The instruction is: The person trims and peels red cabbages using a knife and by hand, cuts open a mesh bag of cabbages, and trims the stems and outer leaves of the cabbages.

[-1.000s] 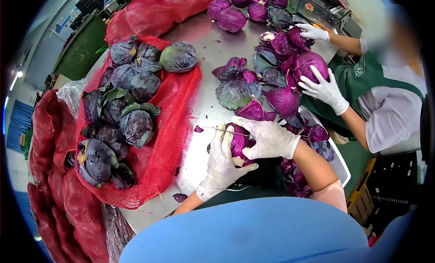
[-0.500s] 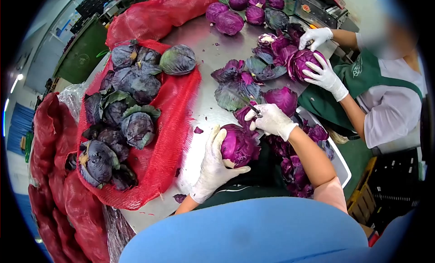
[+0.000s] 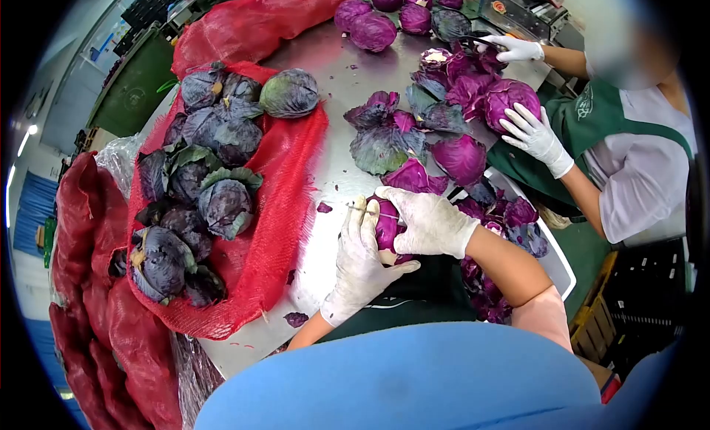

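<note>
My left hand (image 3: 360, 263) is gloved in white and curls round the left and lower side of a peeled red cabbage (image 3: 387, 229), whose pale stem end points down toward me. My right hand (image 3: 433, 221), also gloved, bends over the cabbage's upper right side, close to the left fingertips. It grips a knife, mostly hidden by the hand; a thin strip of what looks like its blade (image 3: 362, 207) shows by my left fingers. Loose purple leaves (image 3: 414, 178) lie just beyond my right hand.
An open red mesh sack (image 3: 277, 256) with several dark, unpeeled cabbages (image 3: 225, 208) covers the table's left side. A white tub (image 3: 563, 271) of leaves stands at right. Across from it, a co-worker's gloved hand (image 3: 540, 140) rests on another cabbage (image 3: 510, 104). Peeled cabbages (image 3: 372, 32) sit at the back.
My right hand has moved left and down onto the cabbage, bringing the knife across it. My left fingers have shifted slightly right. The co-worker's far hand has lifted off the other cabbage.
</note>
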`<state>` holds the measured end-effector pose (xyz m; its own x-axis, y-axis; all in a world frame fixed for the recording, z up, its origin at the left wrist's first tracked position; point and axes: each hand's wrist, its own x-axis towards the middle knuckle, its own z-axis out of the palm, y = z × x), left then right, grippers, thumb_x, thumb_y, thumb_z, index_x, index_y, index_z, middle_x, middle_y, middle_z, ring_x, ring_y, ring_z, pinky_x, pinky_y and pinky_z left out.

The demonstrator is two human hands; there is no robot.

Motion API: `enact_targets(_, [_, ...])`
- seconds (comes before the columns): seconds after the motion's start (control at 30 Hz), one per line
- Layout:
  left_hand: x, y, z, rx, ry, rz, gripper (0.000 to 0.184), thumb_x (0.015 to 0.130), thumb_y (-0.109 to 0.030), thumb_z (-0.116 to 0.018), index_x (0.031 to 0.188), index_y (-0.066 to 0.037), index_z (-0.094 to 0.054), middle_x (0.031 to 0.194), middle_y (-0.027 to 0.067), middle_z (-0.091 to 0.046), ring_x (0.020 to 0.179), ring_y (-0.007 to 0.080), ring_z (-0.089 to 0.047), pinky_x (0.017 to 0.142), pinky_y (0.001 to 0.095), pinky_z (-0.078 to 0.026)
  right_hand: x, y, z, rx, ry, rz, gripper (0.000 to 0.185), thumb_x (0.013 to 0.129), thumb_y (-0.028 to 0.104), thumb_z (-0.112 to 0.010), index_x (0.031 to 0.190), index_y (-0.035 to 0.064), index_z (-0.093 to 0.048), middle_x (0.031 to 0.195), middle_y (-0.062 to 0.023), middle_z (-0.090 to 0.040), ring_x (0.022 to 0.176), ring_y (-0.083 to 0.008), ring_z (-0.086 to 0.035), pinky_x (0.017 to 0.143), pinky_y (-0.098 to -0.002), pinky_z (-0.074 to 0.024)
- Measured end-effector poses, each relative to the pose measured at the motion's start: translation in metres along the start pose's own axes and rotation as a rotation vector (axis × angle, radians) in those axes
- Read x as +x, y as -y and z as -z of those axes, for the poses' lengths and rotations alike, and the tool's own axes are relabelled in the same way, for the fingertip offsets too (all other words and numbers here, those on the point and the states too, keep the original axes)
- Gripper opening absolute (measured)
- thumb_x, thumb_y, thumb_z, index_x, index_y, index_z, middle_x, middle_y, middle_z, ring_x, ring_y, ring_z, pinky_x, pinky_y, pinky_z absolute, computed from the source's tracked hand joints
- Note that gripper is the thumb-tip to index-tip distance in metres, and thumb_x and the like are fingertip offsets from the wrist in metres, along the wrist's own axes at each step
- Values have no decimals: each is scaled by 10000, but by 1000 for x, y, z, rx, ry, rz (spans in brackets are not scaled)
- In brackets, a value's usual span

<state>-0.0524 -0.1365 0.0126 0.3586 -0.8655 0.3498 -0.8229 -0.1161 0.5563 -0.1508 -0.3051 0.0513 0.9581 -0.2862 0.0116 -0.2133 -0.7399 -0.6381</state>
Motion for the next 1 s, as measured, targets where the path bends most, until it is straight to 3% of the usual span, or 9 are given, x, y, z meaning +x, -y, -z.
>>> enact_targets(0.17, [8,-3,2,22,42,-1,1233,551,-413,-989,1492,79,-363,1496,339,-404,1393,484,-426,1147,541,-387,5,-16,9,264,46,41,727,754,230,-742,1410,-9,-544,955,-237,-720,893,-359,-724,815,-407,-570])
enact_targets(0.23, [10,-3,3,23,18,-29,1241,540,-404,-995,1496,67,-358,1485,337,-413,1387,487,-430,1147,538,-388,13,-25,17,245,90,49,774,765,222,-779,1458,-2,-518,1104,-233,-722,911,-270,-746,830,-356,-587])
enact_targets(0.3, [10,-6,8,43,71,-8,1249,532,-396,-999,1499,63,-354,1480,336,-417,1383,492,-432,1148,539,-388,21,-24,31,633,253,-394,498,862,48,-654,1359,76,-657,789,-37,-664,487,-79,-519,449,-256,-448])
enact_targets(0.47, [6,-1,3,-2,18,-14,1259,538,-387,-998,1510,62,-337,1499,348,-400,1388,501,-425,1158,543,-378,13,-21,26,614,242,-345,510,873,81,-674,1380,64,-626,1012,-23,-677,614,-95,-583,501,-236,-476])
enact_targets(0.5, [6,0,3,8,19,-11,1256,540,-384,-997,1510,63,-337,1499,350,-400,1389,502,-424,1160,544,-375,8,-17,25,592,217,-282,515,834,138,-675,1328,10,-603,904,-139,-691,611,-193,-650,574,-328,-555])
enact_targets(0.63, [9,-5,3,15,30,-7,1250,539,-380,-997,1509,64,-344,1499,347,-403,1392,506,-419,1165,547,-369,4,-24,-4,193,-80,26,477,840,118,-675,1295,-4,-602,1002,-273,-715,804,-316,-726,759,-374,-573])
enact_targets(0.77, [7,-2,5,-3,45,-35,1227,544,-359,-997,1502,64,-358,1508,344,-401,1400,493,-423,1170,532,-371,7,-15,34,708,206,-364,489,808,11,-591,1290,63,-657,685,-18,-582,478,-116,-560,434,-272,-460])
enact_targets(0.83, [6,4,14,-88,67,-15,1219,529,-329,-1007,1497,52,-371,1516,331,-406,1421,469,-422,1169,506,-386,9,-24,57,666,247,-534,503,793,-9,-585,1281,79,-670,670,-15,-583,469,-100,-550,430,-265,-458])
enact_targets(1.0, [-11,35,37,-311,112,26,1206,509,-218,-1021,1522,-42,-390,1574,247,-366,1482,413,-366,1220,470,-349,16,-74,43,1002,113,-433,450,781,-88,-541,1191,42,-674,641,24,-476,416,-77,-434,377,-249,-336])
